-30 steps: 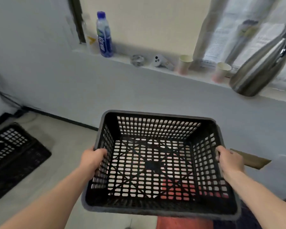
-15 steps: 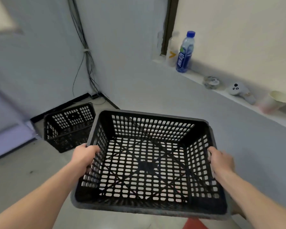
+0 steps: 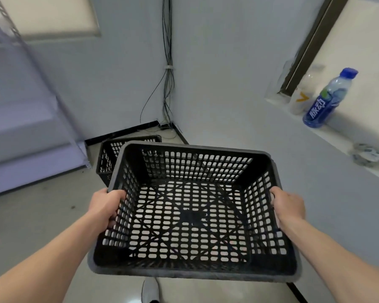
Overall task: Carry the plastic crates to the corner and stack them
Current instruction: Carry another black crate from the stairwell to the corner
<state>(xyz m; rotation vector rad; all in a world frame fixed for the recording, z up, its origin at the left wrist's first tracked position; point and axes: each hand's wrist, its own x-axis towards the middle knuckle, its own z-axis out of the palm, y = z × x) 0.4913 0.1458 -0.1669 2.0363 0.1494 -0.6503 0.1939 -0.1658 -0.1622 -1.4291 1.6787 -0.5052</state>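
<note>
I hold a black perforated plastic crate (image 3: 190, 272) in front of me, above the floor, its open side up and empty. My left hand (image 3: 106, 205) grips its left rim and my right hand (image 3: 287, 203) grips its right rim. A second black crate (image 3: 106, 156) stands on the floor in the room's corner, just beyond and left of the held one, which hides most of it.
Cables (image 3: 167, 88) run down the corner to the floor. A metal shelving rack (image 3: 31, 88) stands at the left. On the ledge at the right are a blue water bottle (image 3: 327, 99), a clear bottle (image 3: 301, 99) and a small round object (image 3: 367, 154). A shoe (image 3: 150, 290) shows below the crate.
The view has swung left toward the corner. The floor crate now sits closer, mostly behind the held crate. Both hands keep the same grip.
</note>
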